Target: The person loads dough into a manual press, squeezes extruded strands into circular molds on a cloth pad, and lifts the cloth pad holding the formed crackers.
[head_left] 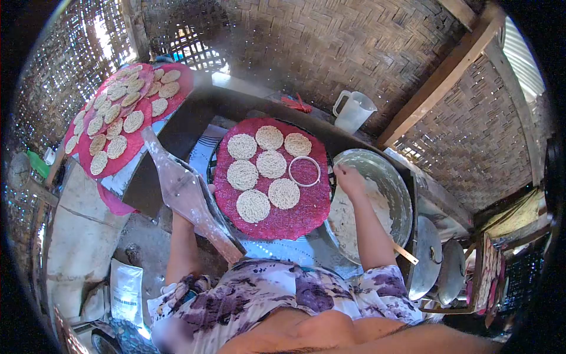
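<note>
A round tray covered with red mesh cloth [306, 221] lies in front of me, bearing several pale, noodle-textured discs [242, 176]. A white ring [304, 185] rests on the cloth at its right side, with bare cloth inside it. My right hand [350, 180] is closed at the tray's right edge, fingers curled at the rim, next to the big metal basin [401, 203] of whitish dough or batter. My left hand [211, 188] is mostly hidden behind a flour-dusted wooden lever board [186, 192]; only a bit of finger shows by the tray's left edge.
More discs lie on red cloths [141, 133] at the back left. Behind the basin stands a clear plastic pitcher [355, 112]. A flat stick [405, 253] pokes over the basin's front rim. Metal lids [425, 259] lean at right. Woven walls [330, 53] enclose the work spot.
</note>
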`<state>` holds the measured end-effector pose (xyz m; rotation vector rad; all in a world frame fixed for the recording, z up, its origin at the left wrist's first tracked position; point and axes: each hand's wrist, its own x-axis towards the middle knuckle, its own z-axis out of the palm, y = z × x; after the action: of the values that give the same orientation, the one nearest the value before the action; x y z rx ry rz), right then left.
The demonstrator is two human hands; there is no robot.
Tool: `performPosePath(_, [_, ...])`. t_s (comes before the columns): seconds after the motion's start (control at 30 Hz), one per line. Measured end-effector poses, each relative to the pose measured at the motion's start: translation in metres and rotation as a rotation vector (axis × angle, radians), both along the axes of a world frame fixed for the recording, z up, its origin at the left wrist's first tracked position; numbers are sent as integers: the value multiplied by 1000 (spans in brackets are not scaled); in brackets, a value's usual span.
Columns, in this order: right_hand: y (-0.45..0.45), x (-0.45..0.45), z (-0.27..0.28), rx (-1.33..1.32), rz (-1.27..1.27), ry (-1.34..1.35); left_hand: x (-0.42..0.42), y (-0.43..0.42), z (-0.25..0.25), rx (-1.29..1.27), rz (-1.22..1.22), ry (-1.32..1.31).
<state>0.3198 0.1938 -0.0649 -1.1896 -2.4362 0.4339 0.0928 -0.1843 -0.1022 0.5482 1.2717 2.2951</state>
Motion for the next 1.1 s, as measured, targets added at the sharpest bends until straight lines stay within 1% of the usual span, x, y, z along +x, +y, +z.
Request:
performPosePath(0.03, [-1,2,3,-264,6,-2,-2,0,1,-43,-13,76])
performPosePath(0.07, [-2,5,5,-527,14,-3,-2,2,2,-36,-6,44])
performPosePath(0.1, [-3,7,4,-505,31,19,-2,4,3,-28,2,11])
performPosePath(0.13, [-7,9,0,-483,48,41,5,10,12,30,30,-130])
performPosePath(0.17, [-11,13,-4,-463,65,63,10,12,20,2,69,-82])
performPosePath(0.2, [-14,19,-7,-517,72,98,14,15,28,-28,108,-36])
performPosePath(0.23, [-19,26,-9,-571,77,133,18,16,34,-141,157,197])
performPosePath(0.27, [-24,33,-11,-624,83,166,20,16,37,-211,174,304])
performPosePath(0.3, [-31,41,-13,-731,66,226,22,15,41,-279,197,410])
performPosePath(0.37, [-58,53,-5,-947,30,341,25,15,43,-334,185,366])
performPosePath(0.43, [-89,61,2,-1197,-49,490,24,18,39,-345,184,85])
performPosePath(0.5, [-120,68,7,-1401,-88,603,21,19,27,-223,82,-121])
performPosePath(0.53, [-134,72,9,-1480,-85,643,18,19,17,-93,-19,-184])
performPosePath(0.6, [-148,85,0,-1630,-32,681,29,25,38,-336,-29,125])
performPosePath(0.63, [-151,91,-1,-1648,-6,587,35,28,48,-449,-18,280])
performPosePath(0.67, [-154,96,2,-1661,20,494,37,33,51,-446,-27,321])
performPosePath(0.7, [-156,102,7,-1670,48,404,41,37,56,-474,-5,445])
performPosePath(0.73, [-153,110,13,-1557,217,193,47,45,70,-491,44,636])
performPosePath(0.77, [-154,110,19,-1437,341,203,55,53,85,-514,132,865])
performPosePath(0.8, [-155,109,28,-1315,459,208,62,65,98,-526,273,1094])
performPosePath(0.83, [-157,107,40,-1193,571,213,71,76,103,-476,107,899])
performPosePath(0.87, [-172,94,60,-1084,603,376,83,92,107,-503,105,898])
performPosePath(0.9, [-176,83,65,-1113,605,423,94,108,111,-527,104,896])
performPosePath(0.97, [-176,66,74,-1159,613,520,106,132,114,-725,82,1386])
performPosePath(1.0, [-172,66,86,-1157,520,438,108,137,120,-774,-18,1426])
performPosePath(1.07, [-163,75,89,-1155,492,463,107,145,135,-869,-217,1503])
performPosePath(1.1, [-158,80,90,-1156,480,473,100,154,129,-552,-335,1226])
